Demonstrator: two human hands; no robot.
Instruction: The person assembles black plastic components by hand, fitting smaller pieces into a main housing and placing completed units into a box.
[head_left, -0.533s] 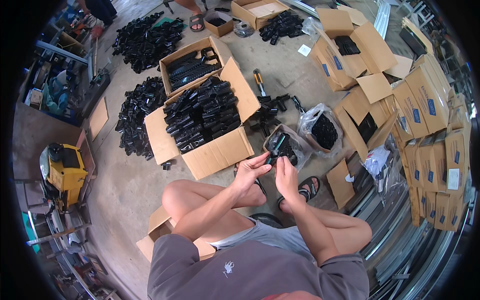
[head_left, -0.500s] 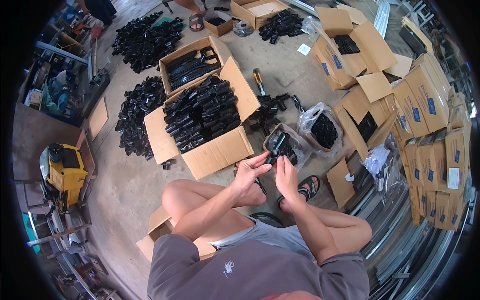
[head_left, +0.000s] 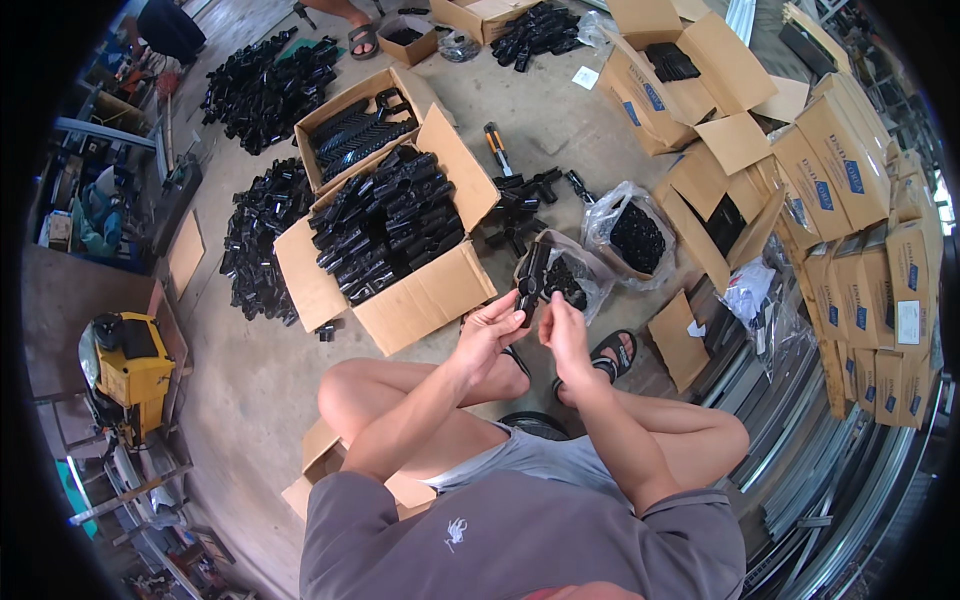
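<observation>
Between the thumb and fingers of my left hand (head_left: 487,336) is a long black plastic fitting (head_left: 533,272), tilted away from me. My right hand (head_left: 566,338) is close beside its lower end, fingers pinched together. Whether a small piece sits in that pinch is too small to make out. Just beyond both hands stands an open bag-lined box (head_left: 598,272) of small black parts. To its right, a clear plastic bag (head_left: 600,222) holds more small black pieces. An open carton (head_left: 415,305) full of similar black fittings lies to the left of my hands.
Piles of black fittings (head_left: 262,235) lie left of the carton, and another loose heap (head_left: 270,95) is farther back. An orange-handled tool (head_left: 497,148) rests on the floor. Stacked cartons (head_left: 835,190) and metal profiles (head_left: 800,450) line the right. A yellow machine (head_left: 130,365) stands left.
The black fitting has turned more upright in my left hand. My right hand has come slightly away from it. The whole view has shifted a little.
</observation>
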